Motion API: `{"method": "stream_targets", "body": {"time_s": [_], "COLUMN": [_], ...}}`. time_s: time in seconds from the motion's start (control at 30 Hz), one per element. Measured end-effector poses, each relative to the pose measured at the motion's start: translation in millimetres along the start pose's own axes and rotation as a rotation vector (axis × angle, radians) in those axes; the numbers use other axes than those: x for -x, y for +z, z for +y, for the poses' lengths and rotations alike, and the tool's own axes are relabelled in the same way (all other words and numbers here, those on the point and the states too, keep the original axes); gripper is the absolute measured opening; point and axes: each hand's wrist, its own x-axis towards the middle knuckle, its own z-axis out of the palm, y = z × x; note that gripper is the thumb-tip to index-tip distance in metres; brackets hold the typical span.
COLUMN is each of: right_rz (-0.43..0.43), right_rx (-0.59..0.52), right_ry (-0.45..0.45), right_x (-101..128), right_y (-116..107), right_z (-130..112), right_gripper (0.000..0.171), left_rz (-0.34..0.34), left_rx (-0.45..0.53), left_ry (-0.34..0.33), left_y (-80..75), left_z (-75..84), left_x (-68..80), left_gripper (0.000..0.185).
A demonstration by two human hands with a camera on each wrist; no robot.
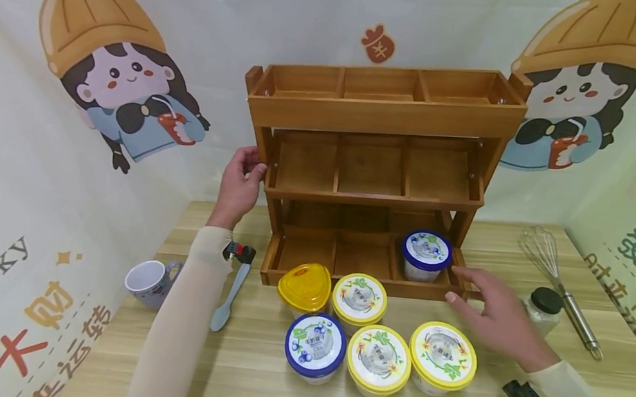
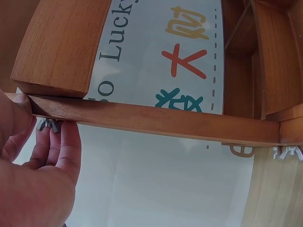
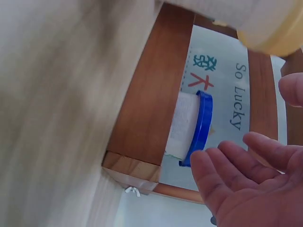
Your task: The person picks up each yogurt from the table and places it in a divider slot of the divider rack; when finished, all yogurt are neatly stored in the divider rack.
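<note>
Head view showed the bench (image 1: pixel 252 379), pale wood, carrying a three-tier wooden rack (image 1: pixel 382 111) set against a printed cartoon backdrop (image 1: pixel 104 72). Each tier was split into three compartments. In the right-hand compartment of the lowest tier stood a blue-lidded cup (image 1: pixel 425 255), upright.

Left hand (image 1: pixel 240 184) gripped the rack's left upright at the middle tier; in the left wrist view its thumb lay over a wooden rail and the fingers (image 2: pixel 59 146) curled beneath it, near a wing nut.

Right hand (image 1: pixel 494 317) lay just in front of the rack's lower right corner, fingers straight and spread, holding nothing, its fingertips at or very near the front rail, though contact was hard to judge. From the right wrist view the blue-lidded cup sat just beyond the released grip, apart from the fingers (image 3: pixel 227 175).

On the bench in front of the rack stood five more cups: a yellow triangular-lidded one (image 1: pixel 304 286), a yellow-lidded cup (image 1: pixel 359 298) beside it, then a second blue-lidded cup (image 1: pixel 315 346) and two further yellow-lidded cups (image 1: pixel 379 359) (image 1: pixel 442 356) nearer the person.

To the right lay a whisk (image 1: pixel 560 276) and a black-capped jar (image 1: pixel 543 309). To the left stood a mug (image 1: pixel 151 281) and a pale blue spoon (image 1: pixel 228 299).
</note>
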Motion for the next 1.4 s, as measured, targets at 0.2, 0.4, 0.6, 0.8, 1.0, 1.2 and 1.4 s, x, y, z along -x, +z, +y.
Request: {"method": "stream_targets", "body": {"time_s": [0.2, 0.4, 0.6, 0.8, 1.0, 1.2, 1.4], "right_rz": [-0.01, -0.055, -0.084, -0.108, -0.129, -0.155, -0.168], "right_rx": [-0.025, -0.063, -0.086, -0.081, -0.108, -0.13, -0.141], "right_ry": [-0.079, -0.05, -0.078, -0.141, -0.138, -0.15, -0.126], "right_x": [16, 32, 46, 60, 70, 76, 78], "right_y": [3, 3, 6, 11, 11, 7, 6], "right_z": [1, 0, -3, -1, 2, 0, 0], "right_gripper": [0.047, 0.045, 0.049, 0.064, 0.087, 0.101, 0.102], "left_rz": [0.001, -0.005, -0.004, -0.002, 0.002, 0.001, 0.001], "left_rx": [0.0, -0.009, -0.011, -0.013, -0.027, -0.035, -0.036], "left_ry": [-0.001, -0.009, -0.002, 0.003, 0.016, 0.015, 0.015], "left_y": [-0.4, -0.7, 0.1, -0.3, -0.6, -1.2, -1.2], "left_z": [0.7, 1.7, 0.6, -0.4, -1.6, -1.7, -1.7], "left_x": [1.1, -0.1, -0.6, 0.0, -0.4, 0.0, -0.7], "left_gripper": [0.036, 0.036, 0.037, 0.037, 0.037, 0.037, 0.037]}}
